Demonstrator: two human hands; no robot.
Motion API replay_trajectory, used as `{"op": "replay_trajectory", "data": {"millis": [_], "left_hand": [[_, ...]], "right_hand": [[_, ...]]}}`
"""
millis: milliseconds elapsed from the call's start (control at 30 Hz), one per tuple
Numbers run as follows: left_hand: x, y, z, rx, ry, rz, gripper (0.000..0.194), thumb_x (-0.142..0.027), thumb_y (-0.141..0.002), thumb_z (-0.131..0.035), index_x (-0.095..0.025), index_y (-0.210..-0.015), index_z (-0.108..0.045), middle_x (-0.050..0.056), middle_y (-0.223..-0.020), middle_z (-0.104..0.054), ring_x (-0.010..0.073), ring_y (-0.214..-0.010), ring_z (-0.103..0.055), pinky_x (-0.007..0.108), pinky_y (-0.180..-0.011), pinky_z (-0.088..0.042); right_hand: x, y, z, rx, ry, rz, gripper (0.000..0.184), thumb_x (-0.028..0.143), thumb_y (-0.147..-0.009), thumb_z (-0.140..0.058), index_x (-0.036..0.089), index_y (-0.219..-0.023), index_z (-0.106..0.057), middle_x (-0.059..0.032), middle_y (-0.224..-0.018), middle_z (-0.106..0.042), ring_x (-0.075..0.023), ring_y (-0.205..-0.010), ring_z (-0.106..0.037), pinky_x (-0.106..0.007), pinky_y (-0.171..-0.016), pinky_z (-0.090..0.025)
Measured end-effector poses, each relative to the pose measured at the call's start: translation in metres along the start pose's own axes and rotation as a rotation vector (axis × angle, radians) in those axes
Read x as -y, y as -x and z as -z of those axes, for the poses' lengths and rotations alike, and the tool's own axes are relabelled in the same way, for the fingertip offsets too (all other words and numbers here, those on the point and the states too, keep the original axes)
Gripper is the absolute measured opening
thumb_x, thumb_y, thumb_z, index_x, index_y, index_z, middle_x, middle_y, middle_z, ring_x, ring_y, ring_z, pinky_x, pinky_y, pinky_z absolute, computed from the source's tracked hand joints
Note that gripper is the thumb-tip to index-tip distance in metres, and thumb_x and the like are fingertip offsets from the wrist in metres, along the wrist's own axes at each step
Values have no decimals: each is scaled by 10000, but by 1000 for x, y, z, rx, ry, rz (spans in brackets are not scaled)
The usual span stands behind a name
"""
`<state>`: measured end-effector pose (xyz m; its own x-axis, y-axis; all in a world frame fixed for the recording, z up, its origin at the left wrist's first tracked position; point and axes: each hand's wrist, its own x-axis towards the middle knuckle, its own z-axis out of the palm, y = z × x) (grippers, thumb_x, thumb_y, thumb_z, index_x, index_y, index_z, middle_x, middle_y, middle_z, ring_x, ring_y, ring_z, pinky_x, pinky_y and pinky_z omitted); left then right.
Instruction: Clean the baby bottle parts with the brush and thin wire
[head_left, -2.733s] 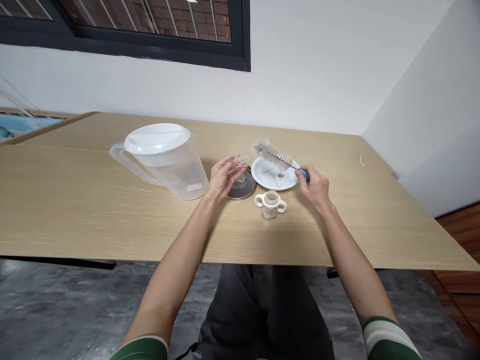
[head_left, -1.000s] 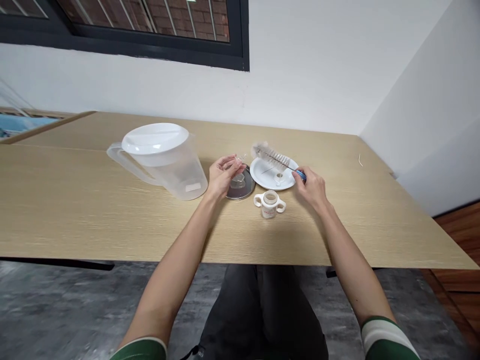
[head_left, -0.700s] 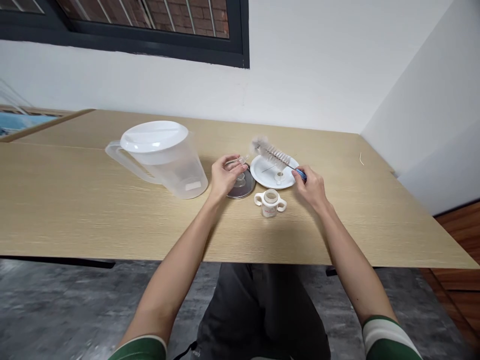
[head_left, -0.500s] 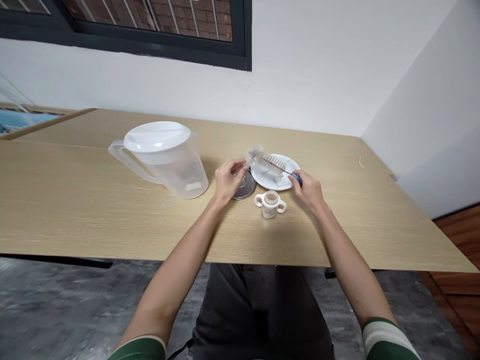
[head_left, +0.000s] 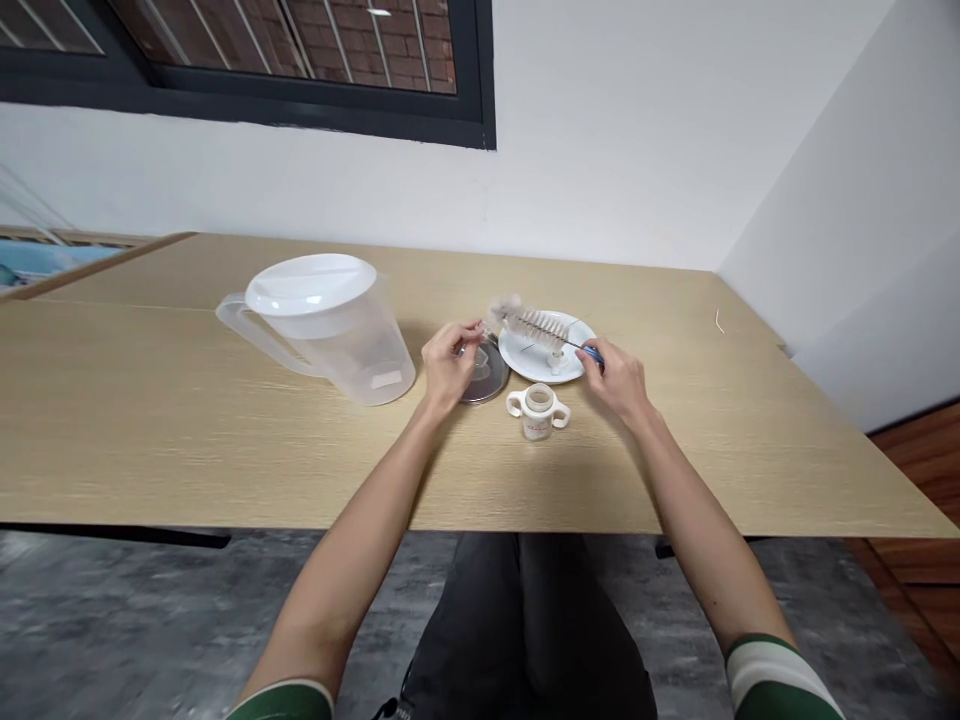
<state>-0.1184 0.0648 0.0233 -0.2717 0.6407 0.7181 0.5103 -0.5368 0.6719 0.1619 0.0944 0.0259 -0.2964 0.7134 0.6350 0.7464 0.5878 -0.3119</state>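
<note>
While the right hand [head_left: 619,382] holds a long bottle brush with pale twisted bristles, a thin wire stem and a blue handle [head_left: 534,326], the left hand [head_left: 448,365] curls around a small clear plastic piece [head_left: 475,340], which is mostly hidden and too small to identify. The right fingers [head_left: 604,362] pinch the blue handle, and the brush runs level across the air above a round white plastic plate [head_left: 574,352]. Its bristled tip reaches just beside the left fingers [head_left: 466,335], which are drawn together around the clear piece; I cannot tell whether tip and piece touch.

A small white cylindrical part [head_left: 556,362] stands on the plate, beneath the brush. Just left of the plate, under the left hand's fingertips, lies a round dark see-through lid with a metal rim [head_left: 491,378]. Nearer the person, just below the plate, stands a white two-handled baby cup [head_left: 538,412] with no top on it. Further left, well apart from the hands, a clear plastic pitcher [head_left: 367,355] with a white lid [head_left: 309,284] stands upright, its handle pointing left. All of these rest on a light wood-grain surface [head_left: 150,430].
</note>
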Motion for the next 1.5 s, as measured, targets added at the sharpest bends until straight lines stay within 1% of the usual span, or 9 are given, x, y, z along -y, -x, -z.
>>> {"op": "replay_trajectory", "data": {"millis": [233,400,533,767,900,1033,1200,1367,1500], "left_hand": [[-2,-1,-2,39,17,11,104,-265,-871,-645,-221,-926,-722,78,-1128,-723,231,-1120,-671,393,-970,-545],[-6,-1,-3,55,69,44,229,-351,-845,-694,-222,-1033,-720,94,-1265,-660,231,-1161,-644,403,-1021,-538],[-6,-2,-2,9,98,69,318,-433,-809,-745,-212,-1035,-711,99,-1213,-674,239,-1161,-640,403,-1028,-538],[0,0,-4,-14,94,128,402,-397,-783,-784,-198,-1122,-699,92,-1153,-716,219,-1030,-703,389,-1010,-539],[-1,-2,-6,-59,185,229,376,-417,-759,-802,-170,-1025,-704,96,-1006,-752,205,-935,-725,348,-930,-564],[0,-10,-3,-122,401,380,434,-469,-697,-842,-147,-941,-685,86,-869,-751,189,-816,-741,313,-816,-586],[1,-15,1,-60,550,540,424,-461,-650,-873,-135,-852,-691,90,-806,-756,167,-719,-730,270,-711,-576],[-3,-12,-1,25,569,558,359,-417,-642,-880,-134,-793,-717,91,-815,-761,155,-702,-719,243,-670,-563],[-5,-12,-1,32,597,553,340,-419,-633,-881,-149,-768,-724,82,-821,-759,149,-692,-706,253,-682,-570]], "right_hand": [[-6,-2,4,-82,16,-114,368,475,-1005,-428,203,-1051,-672,-82,-917,-750,-222,-791,-664,-297,-666,-410],[-1,-1,2,-41,-44,-40,374,487,-1005,-431,203,-1049,-670,-70,-904,-744,-202,-750,-651,-296,-689,-428],[-3,-1,2,3,-14,-32,374,478,-1005,-425,208,-1053,-679,-72,-908,-747,-207,-769,-653,-293,-677,-420],[-2,-2,4,-84,-26,-88,375,482,-1004,-430,199,-1047,-672,-74,-895,-743,-207,-755,-656,-296,-675,-426],[0,-1,3,-48,-41,-19,366,474,-1012,-424,205,-1054,-669,-73,-926,-744,-199,-791,-664,-288,-693,-430],[-5,-2,4,-81,41,-52,370,461,-1018,-411,203,-1046,-676,-86,-949,-749,-216,-834,-670,-288,-665,-408],[-5,-2,6,-151,-1,-96,400,507,-1015,-408,202,-1056,-662,-80,-923,-744,-213,-795,-667,-296,-684,-436],[6,1,1,-72,-57,18,378,475,-1028,-405,205,-1078,-664,-87,-986,-748,-206,-856,-682,-292,-730,-459],[3,0,0,-51,-2,0,362,440,-1035,-396,211,-1084,-673,-94,-1039,-747,-214,-912,-683,-293,-718,-443]]}}
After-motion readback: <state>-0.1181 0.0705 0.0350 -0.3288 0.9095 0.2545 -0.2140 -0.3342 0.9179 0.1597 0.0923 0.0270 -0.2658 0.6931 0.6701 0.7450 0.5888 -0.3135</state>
